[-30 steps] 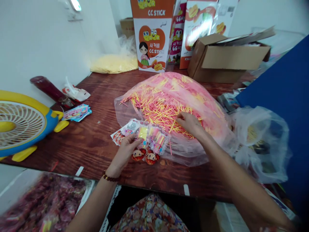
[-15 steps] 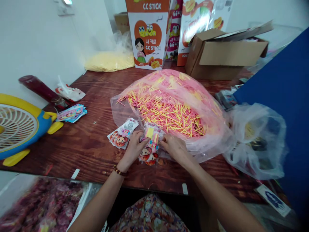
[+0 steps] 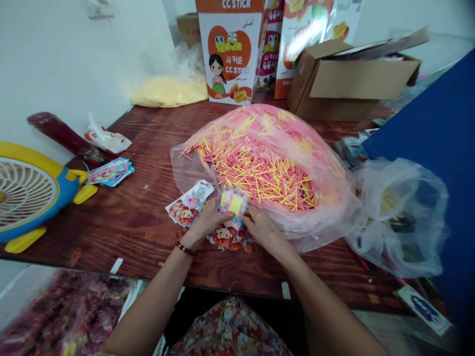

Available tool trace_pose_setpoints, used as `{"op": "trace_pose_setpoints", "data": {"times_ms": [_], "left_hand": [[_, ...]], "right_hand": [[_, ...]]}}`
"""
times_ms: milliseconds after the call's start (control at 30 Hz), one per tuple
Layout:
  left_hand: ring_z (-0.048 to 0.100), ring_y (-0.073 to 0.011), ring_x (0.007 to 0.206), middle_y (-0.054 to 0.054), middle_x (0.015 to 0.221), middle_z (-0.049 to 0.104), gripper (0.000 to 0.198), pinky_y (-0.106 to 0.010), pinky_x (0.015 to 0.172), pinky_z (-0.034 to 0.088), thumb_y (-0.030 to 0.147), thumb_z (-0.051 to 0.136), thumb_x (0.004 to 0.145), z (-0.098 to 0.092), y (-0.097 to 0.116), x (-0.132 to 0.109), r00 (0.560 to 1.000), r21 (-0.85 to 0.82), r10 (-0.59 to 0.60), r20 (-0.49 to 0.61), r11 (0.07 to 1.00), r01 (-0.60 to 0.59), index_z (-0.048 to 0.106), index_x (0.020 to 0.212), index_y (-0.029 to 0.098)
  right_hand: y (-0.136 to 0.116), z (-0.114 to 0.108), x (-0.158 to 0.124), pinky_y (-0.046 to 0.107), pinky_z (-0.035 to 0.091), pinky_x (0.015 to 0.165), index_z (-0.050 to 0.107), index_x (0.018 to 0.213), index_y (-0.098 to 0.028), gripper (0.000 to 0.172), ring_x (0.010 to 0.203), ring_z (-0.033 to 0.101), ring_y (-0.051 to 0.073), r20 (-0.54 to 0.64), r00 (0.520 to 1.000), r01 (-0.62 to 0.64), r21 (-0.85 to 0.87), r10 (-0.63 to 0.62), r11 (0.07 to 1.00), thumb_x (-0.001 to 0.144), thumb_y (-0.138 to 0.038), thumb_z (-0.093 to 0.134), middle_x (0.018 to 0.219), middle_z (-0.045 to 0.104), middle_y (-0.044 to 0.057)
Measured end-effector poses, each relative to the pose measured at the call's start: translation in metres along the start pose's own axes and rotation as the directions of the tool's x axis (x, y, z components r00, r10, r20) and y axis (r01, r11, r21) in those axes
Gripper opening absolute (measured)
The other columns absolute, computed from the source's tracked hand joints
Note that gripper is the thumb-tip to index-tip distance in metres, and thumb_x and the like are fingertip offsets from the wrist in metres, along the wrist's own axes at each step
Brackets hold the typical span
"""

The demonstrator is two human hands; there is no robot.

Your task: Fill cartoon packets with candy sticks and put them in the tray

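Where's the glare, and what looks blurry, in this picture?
Head view, back: strong white glare on a tall white-orange cardboard carton; head view, lower left: the dark-pink heap looks blurred; head view, centre: the thin pink-yellow sticks look fairly crisp.

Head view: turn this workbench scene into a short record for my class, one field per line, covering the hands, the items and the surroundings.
Left hand: thumb over printed clear packets
Right hand: fingers at the packets' right edge; exact grip unclear
Left wrist: beaded bracelet
Beyond the hands: open plastic bag of pink and yellow sticks
Left of the packets: fanned printed sachets
Far left: yellow-and-blue fan
Back: CC Stick carton; open cardboard box
Surface: red-brown wooden table
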State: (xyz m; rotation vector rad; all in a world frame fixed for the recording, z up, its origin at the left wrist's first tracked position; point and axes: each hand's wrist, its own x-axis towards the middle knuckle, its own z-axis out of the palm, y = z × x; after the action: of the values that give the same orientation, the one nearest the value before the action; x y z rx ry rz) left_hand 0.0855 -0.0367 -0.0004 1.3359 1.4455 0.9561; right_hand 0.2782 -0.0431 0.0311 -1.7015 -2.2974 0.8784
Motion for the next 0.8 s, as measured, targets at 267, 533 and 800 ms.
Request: {"op": "trace_pose_setpoints", "data": {"times_ms": [267, 533, 800], "left_hand": [[0.063, -0.0198, 0.087, -0.002, 0.093, 0.067, 0.048, -0.033, 0.079, 0.052, 0.032, 0.082, 0.062, 0.002, 0.006, -0.021, 0.997, -0.119, -0.075, -0.016, 0.990, 0.072, 0.056, 0.099, 0.017], [0.069, -0.0191, 0.092, -0.004, 0.111, 0.070, 0.069, -0.032, 0.082, 0.056, 0.020, 0.084, 0.061, -0.005, 0.009, -0.057, 0.992, -0.516, -0.123, -0.016, 0.851, 0.098, 0.052, 0.122, 0.022], [0.061, -0.0250, 0.121, -0.007, 0.132, 0.063, 0.068, -0.039, 0.104, 0.049, 0.029, 0.073, 0.076, 0.007, -0.002, -0.091, 0.997, -0.637, -0.071, -0.034, 0.771, 0.033, 0.047, 0.139, 0.026]], "right_hand": [[0.006, 0.021, -0.004, 0.034, 0.045, 0.088, 0.062, 0.108, -0.013, 0.024, 0.098, 0.063, 0.022, -0.029, 0.994, 0.109, 0.144, -0.105, 0.984, 0.091, -0.019, 0.046, 0.105, 0.068, 0.012], [-0.002, 0.014, -0.021, 0.038, 0.039, 0.106, 0.044, 0.136, -0.020, 0.066, 0.124, 0.051, 0.022, -0.117, 0.984, 0.176, 0.613, -0.132, 0.770, 0.077, -0.033, 0.071, 0.135, 0.053, 0.011], [-0.045, 0.023, -0.019, 0.027, 0.046, 0.080, 0.050, 0.116, -0.017, 0.043, 0.091, 0.058, 0.017, -0.020, 0.942, 0.289, 0.553, -0.335, 0.782, 0.076, -0.021, 0.064, 0.104, 0.062, 0.002]]}}
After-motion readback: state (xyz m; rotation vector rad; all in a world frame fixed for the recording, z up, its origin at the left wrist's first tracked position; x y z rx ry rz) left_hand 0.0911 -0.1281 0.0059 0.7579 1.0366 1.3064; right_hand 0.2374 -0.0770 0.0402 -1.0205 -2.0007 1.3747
